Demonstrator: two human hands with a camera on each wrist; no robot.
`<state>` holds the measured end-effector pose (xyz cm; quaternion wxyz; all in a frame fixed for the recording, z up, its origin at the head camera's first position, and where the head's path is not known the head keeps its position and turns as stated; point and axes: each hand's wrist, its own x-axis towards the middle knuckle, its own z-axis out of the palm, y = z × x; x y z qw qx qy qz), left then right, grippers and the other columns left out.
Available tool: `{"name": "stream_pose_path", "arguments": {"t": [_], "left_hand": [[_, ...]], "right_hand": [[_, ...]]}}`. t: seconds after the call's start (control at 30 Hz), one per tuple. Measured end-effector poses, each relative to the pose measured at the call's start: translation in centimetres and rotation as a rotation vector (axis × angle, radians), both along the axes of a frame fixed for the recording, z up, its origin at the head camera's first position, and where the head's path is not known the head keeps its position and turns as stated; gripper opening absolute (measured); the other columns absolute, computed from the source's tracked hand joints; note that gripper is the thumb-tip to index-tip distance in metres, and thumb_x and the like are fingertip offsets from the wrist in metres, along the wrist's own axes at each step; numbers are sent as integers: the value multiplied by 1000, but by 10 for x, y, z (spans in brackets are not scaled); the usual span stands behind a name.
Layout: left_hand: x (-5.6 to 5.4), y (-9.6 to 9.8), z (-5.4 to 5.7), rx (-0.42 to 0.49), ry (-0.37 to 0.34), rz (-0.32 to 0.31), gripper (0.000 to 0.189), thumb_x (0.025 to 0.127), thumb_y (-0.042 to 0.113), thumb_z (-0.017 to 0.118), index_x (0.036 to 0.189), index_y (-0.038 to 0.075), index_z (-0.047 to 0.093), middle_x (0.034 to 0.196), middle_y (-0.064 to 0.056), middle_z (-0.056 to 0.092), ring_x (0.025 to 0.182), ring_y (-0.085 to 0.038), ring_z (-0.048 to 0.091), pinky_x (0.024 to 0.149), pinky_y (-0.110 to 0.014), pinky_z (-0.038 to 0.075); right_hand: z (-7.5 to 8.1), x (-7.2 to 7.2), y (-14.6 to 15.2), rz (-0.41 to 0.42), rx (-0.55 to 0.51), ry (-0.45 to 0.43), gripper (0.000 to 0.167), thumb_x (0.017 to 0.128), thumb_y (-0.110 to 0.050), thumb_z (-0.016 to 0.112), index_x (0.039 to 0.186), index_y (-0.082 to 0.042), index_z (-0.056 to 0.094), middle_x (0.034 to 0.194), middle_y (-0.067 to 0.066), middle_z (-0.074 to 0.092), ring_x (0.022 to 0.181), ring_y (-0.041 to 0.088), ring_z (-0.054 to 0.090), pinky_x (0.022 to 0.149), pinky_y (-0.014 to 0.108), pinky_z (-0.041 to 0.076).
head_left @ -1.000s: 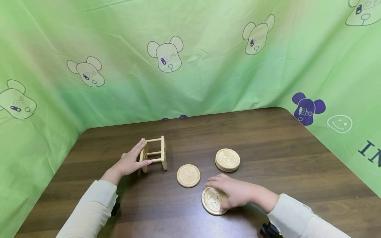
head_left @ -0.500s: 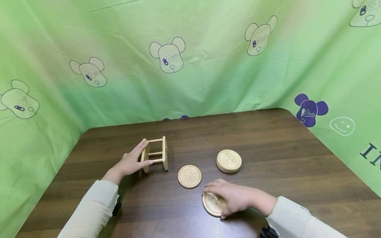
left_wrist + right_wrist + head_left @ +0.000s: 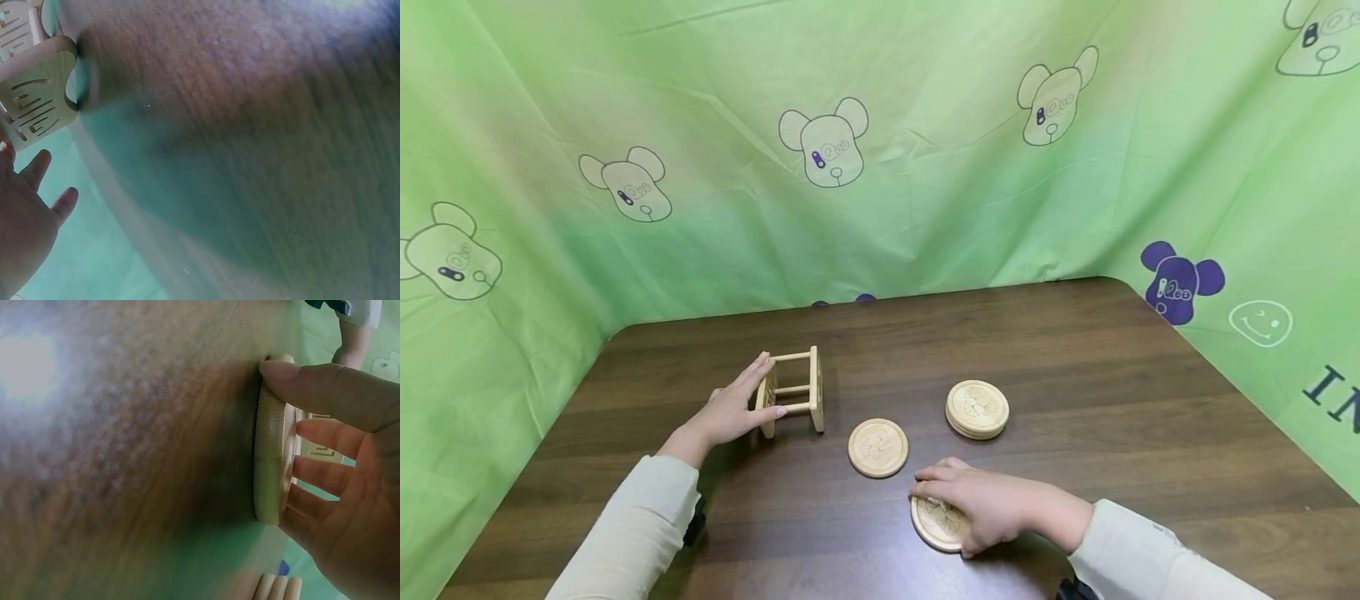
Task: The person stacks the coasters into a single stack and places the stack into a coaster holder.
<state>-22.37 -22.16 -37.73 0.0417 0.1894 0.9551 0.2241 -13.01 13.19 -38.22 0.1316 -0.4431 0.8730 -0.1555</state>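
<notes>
My left hand (image 3: 722, 412) steadies a small wooden coaster holder (image 3: 816, 392), fingers along its left panel and thumb at the front rod. In the left wrist view the slotted panel (image 3: 37, 97) shows at the upper left, with two fingers spread off it. My right hand (image 3: 992, 504) grips a round wooden coaster (image 3: 938, 527) by its edge, low at the table. The right wrist view has the thumb on the near rim of this coaster (image 3: 270, 450) and the fingers across its engraved face. Part of that face is hidden under the hand.
Another coaster (image 3: 877, 448) lies flat between the hands. Beyond the right hand stands a short stack of coasters (image 3: 977, 408). The brown wooden table (image 3: 700, 350) ends at a green printed curtain (image 3: 917, 217) behind and on both sides.
The right hand has shifted slightly toward me over the coaster, and its thumb has come to the near edge. The left hand and the holder stay put.
</notes>
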Motion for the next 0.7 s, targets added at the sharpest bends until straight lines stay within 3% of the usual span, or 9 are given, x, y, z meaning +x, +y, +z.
{"name": "stream_pose_path", "arguments": {"t": [0.27,0.7], "left_hand": [[-1,0,-1,3,3,1,83,78,56,50,139,13,16,144,-5,8,121,-32,28,86,-62,16],[-2,-1,-2,9,-15,2,84,77,58,49,139,12,15,144,-4,5,122,-32,26,87,-63,13]], "right_hand": [[-1,-2,1,22,-17,33,74,50,-12,73,120,-8,49,118,4,47,106,15,38,82,25,37],[12,-10,8,15,-60,47,73,52,-11,73,120,-2,49,119,11,47,108,22,38,87,30,35]]}}
